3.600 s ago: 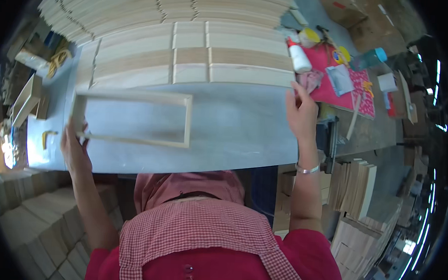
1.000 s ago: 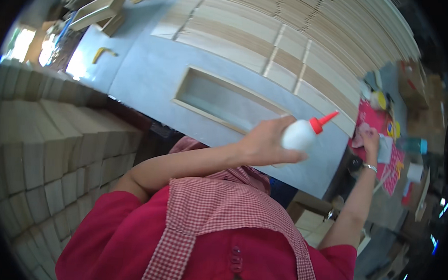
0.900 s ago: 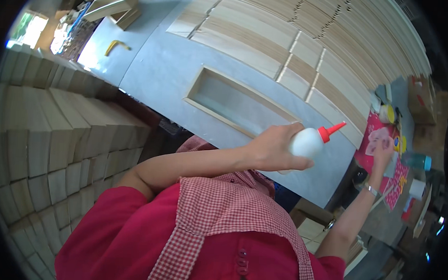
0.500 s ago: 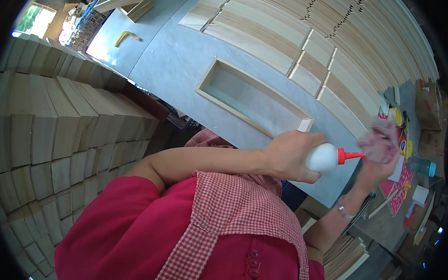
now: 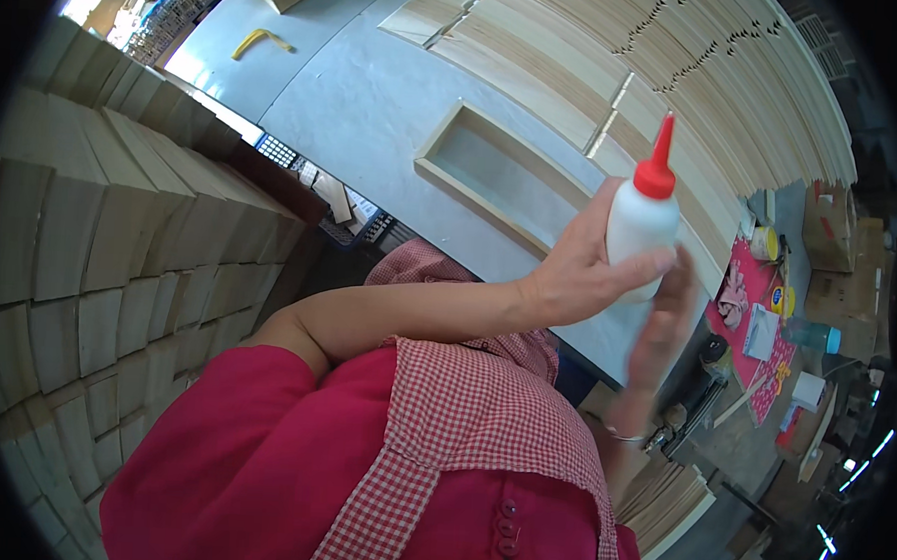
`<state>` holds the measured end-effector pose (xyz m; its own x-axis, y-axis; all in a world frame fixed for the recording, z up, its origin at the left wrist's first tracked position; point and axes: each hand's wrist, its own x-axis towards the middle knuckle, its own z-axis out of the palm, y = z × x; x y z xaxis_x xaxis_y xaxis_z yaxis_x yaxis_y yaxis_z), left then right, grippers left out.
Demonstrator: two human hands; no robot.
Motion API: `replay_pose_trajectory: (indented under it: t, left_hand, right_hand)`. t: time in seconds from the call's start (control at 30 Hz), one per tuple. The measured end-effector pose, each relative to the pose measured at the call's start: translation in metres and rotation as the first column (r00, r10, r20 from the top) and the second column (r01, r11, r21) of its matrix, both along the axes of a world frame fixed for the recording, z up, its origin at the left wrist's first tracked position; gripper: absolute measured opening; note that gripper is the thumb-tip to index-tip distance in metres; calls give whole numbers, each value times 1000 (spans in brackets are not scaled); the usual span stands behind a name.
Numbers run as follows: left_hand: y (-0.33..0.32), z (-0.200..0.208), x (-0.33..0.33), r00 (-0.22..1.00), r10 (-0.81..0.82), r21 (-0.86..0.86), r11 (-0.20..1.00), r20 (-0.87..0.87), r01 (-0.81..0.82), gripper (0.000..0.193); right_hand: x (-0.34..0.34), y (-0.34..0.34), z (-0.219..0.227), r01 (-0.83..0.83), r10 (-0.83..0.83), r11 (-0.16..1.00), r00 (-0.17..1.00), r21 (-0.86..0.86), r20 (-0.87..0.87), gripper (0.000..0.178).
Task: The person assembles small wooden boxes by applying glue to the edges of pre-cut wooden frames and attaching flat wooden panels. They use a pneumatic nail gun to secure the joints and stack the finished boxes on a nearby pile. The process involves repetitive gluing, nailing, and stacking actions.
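My left hand is wrapped round a white glue bottle with a pointed red nozzle, which stands nearly upright with its tip up. Close against the lower right side of the bottle is my right hand. Motion smears its fingers, so I cannot tell whether they touch the bottle. Behind the left hand, a rectangular wooden frame lies on the grey table, its near right end hidden by the hand. A pink cloth rests on a red patterned sheet to the right.
Rows of wooden boards cover the far side of the table. A yellow bent tool lies at the far left. Stacked wood blocks rise at my left. Beside the red sheet are a teal bottle and a cardboard box.
The glue bottle has turned from lying sideways to nozzle up. My right hand has let go of the pink cloth, now on the red sheet, and come over to the bottle.
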<state>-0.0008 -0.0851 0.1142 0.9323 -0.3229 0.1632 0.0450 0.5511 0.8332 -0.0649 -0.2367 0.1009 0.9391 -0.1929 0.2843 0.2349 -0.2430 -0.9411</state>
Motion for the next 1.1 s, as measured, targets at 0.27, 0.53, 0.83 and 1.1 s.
replay_pose_trajectory:
  t: [0.27,0.53,0.83,1.1]
  left_hand:
    - [53,-9,0,988,-146,53,988,59,143,56]
    - [113,-83,2,516,-438,655,268,736,-707,44]
    - [87,1,118,699,-694,984,100,173,-145,29]
    - [64,-31,212,562,-701,778,14,-440,628,28]
  right_hand:
    - [9,85,-35,122,-162,924,983,362,84,75]
    - [11,60,24,184,-303,886,924,426,232,68]
    - [-3,43,58,265,-408,868,863,420,299,69]
    - [-16,35,60,303,-474,827,829,474,297,71]
